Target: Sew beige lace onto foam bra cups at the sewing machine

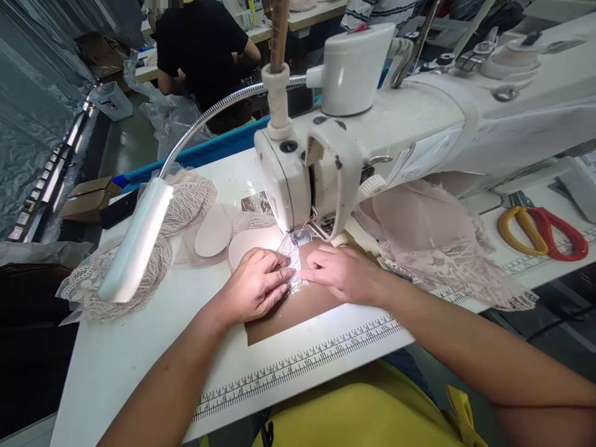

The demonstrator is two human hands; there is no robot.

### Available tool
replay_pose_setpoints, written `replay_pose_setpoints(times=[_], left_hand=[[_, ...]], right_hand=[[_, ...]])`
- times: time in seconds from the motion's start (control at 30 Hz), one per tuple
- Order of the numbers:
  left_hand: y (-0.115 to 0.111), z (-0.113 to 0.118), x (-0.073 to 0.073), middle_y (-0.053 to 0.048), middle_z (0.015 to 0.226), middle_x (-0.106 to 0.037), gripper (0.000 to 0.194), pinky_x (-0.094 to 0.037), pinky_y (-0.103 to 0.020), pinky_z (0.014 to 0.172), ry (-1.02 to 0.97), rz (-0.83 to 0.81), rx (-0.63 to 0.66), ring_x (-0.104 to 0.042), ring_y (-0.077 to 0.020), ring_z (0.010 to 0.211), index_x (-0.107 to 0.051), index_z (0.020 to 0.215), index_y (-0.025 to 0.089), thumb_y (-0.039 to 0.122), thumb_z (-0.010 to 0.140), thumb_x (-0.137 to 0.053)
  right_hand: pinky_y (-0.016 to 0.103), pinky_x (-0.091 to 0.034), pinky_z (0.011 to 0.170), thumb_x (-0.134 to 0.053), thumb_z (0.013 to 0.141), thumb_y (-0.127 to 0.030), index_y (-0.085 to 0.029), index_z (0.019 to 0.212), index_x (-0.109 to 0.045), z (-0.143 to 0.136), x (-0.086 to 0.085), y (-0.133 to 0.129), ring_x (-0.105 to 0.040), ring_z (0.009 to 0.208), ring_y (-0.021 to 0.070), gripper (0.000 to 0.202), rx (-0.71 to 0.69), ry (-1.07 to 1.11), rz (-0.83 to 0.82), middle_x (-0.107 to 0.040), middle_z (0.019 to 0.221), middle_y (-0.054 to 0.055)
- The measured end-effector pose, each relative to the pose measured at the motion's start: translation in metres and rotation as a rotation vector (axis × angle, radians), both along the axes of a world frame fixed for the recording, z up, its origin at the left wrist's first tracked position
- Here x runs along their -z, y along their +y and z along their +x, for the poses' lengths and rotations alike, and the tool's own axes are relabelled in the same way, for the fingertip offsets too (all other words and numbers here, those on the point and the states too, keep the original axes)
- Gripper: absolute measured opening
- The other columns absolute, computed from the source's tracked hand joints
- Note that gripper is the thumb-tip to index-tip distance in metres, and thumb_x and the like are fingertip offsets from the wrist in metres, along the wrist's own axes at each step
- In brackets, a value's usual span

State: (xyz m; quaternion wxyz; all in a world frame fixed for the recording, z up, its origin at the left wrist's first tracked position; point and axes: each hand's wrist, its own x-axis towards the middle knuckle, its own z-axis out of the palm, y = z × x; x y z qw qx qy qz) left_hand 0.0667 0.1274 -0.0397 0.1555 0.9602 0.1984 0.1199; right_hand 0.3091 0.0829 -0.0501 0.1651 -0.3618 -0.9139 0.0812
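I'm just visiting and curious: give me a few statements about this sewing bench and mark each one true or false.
1. Both hands press a lace piece flat by the needle. True: left hand and right hand lie on it.
2. The scissors are in the right hand. False: they lie on the table, far right.
3. A ruler strip runs along the table's near edge. True.
4. The lamp hangs to the right of the sewing machine. False: it is on the left.
5. Lace pieces lie behind the lamp. True.

Lace piece (292,261) under sewing machine (326,161), lamp (135,242) left, scissors (540,231) far right
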Motion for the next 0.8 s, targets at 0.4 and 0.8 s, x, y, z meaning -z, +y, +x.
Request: replay_pose_setpoints(times=[0.4, 0.8], left_hand=[[-0.006, 0.009, 0.006, -0.006, 0.083, -0.064, 0.019, -0.042, -0.035, 0.077, -0.089, -0.015, -0.115, -0.055, -0.0178, 0.079, -0.068, 0.093, 0.018, 0.025, 0.091, -0.051], [-0.002, 0.004, -0.002, -0.006, 0.092, -0.066, 0.025, -0.041, -0.037, 0.086, -0.082, -0.183, -0.032, -0.058, -0.0189, 0.089, -0.068, 0.108, 0.023, 0.027, 0.092, -0.049]], right_hand=[[0.027, -0.025, 0.062, -0.046, 0.086, -0.011, -0.023, 0.106, -0.067, 0.000, 0.002, 0.001, -0.040, 0.075, 0.0159, 0.032, -0.026, -0.010, 0.035, -0.053, 0.080, 0.003], [0.028, -0.025, 0.064, -0.045, 0.085, -0.009, -0.023, 0.108, -0.066, 0.001, 0.001, 0.001, -0.039, 0.075, 0.0161, 0.034, -0.031, -0.043, 0.046, -0.053, 0.080, 0.003]])
